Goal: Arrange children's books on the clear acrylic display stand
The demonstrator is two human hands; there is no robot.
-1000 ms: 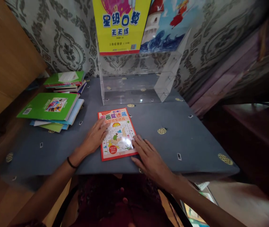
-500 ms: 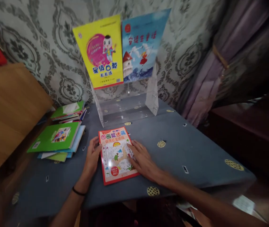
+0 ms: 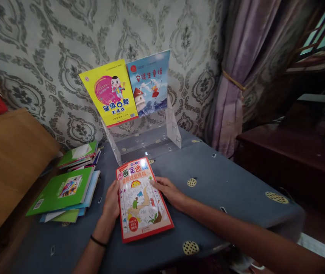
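A red-bordered picture book with a cartoon cover is between my two hands, its far edge seeming slightly raised off the cloth. My left hand grips its left edge, thumb along the cover's side and fingers partly hidden behind. On the opposite edge my right hand holds on, thumb over the cover and the other fingers at or under the side. Just beyond the book stands a clear acrylic stand, with a yellow workbook and a blue storybook upright on its upper tier.
Stacked books with green covers lie at the left of the table, which has a blue-grey pineapple-print cloth. A wooden panel rises at far left. A tied purple curtain and a dark red cabinet are at right.
My hands have closed on the book's sides, and its far edge appears to have come up. The view has tilted up, so the stand sits lower in it.
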